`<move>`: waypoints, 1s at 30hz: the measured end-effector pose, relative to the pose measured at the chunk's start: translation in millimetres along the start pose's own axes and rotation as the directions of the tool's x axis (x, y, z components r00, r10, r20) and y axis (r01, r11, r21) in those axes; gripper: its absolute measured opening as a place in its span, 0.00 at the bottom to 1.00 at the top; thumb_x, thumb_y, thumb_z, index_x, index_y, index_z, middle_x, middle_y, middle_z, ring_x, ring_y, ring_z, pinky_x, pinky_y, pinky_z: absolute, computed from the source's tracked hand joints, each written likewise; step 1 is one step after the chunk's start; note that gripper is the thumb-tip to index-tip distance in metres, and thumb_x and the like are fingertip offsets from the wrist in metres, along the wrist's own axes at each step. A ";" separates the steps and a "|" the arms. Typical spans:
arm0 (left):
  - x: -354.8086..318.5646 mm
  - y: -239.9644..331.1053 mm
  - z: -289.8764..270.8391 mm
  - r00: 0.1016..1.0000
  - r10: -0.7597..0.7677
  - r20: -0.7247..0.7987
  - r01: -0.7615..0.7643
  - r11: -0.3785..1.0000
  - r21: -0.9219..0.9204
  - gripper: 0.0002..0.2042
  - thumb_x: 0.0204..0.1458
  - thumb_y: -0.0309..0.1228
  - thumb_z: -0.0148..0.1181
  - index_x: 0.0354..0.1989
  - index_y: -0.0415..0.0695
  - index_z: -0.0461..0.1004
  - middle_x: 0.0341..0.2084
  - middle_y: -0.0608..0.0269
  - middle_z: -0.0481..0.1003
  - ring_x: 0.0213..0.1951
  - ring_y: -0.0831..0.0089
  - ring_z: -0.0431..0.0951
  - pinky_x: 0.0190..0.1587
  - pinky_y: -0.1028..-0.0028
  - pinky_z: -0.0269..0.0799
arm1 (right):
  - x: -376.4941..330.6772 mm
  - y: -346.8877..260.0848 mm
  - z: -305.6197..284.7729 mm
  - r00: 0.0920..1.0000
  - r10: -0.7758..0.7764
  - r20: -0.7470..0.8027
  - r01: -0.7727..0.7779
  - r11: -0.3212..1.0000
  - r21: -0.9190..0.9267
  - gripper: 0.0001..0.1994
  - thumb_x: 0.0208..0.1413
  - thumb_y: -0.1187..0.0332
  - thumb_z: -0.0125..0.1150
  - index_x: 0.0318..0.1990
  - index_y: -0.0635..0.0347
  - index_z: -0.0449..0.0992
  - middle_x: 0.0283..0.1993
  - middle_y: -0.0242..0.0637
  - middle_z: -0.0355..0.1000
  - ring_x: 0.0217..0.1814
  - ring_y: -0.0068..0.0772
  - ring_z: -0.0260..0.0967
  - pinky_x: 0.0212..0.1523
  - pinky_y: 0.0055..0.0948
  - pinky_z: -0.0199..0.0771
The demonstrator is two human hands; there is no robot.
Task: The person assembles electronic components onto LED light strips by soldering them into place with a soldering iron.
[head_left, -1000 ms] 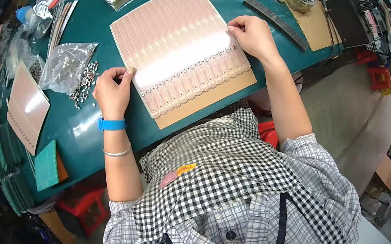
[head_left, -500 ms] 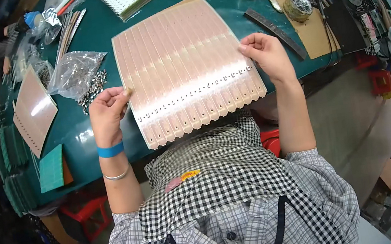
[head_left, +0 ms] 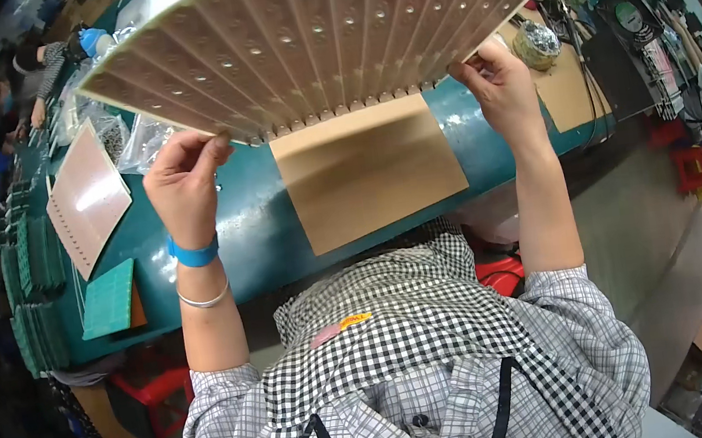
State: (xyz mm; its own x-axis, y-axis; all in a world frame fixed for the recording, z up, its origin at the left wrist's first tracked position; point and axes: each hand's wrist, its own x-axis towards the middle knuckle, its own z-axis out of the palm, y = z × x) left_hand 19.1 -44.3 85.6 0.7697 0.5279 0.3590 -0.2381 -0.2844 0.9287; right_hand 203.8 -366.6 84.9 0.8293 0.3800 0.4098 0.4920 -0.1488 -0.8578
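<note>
I hold up a translucent pinkish sheet of joined strips [head_left: 291,36] by its two near corners, tilted so its far edge is raised. Small bright metal dots run across it, and its near edge is toothed. My left hand [head_left: 185,187] pinches the left corner between thumb and fingers. At the right corner, my right hand [head_left: 502,97] has a similar pinch. Under and in front of the sheet, a flat brown cardboard piece [head_left: 377,180] lies on the green table [head_left: 254,223], partly shaded.
On the left lie another pinkish sheet [head_left: 90,200], a green block-like piece [head_left: 109,299] and clear plastic bags [head_left: 142,145]. A foil-topped jar [head_left: 537,46] stands on a board at the right. A red stool [head_left: 500,275] is below the table edge. Another person [head_left: 40,83] sits far left.
The pinkish sheet has been lifted and tilted up, away from the table's near edge. The brown cardboard beneath it now shows. Both hands keep their hold.
</note>
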 end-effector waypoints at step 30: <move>-17.2 -25.5 4.7 0.971 0.238 0.029 -0.239 0.968 0.070 0.09 0.45 0.12 0.66 0.35 0.34 0.82 0.34 0.55 0.83 0.40 0.69 0.84 0.43 0.74 0.78 | -37.9 1.3 4.2 0.968 0.241 -0.070 -0.200 0.908 0.369 0.07 0.59 0.80 0.62 0.44 0.71 0.79 0.37 0.35 0.80 0.35 0.17 0.76 0.38 0.17 0.75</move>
State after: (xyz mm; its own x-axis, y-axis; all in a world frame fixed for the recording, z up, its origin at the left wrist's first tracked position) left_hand 14.7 -49.9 55.3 0.7078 0.4219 0.5667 -0.3735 -0.4574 0.8070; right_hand 171.9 -377.4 66.9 0.9400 0.2678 0.2113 0.1832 0.1261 -0.9750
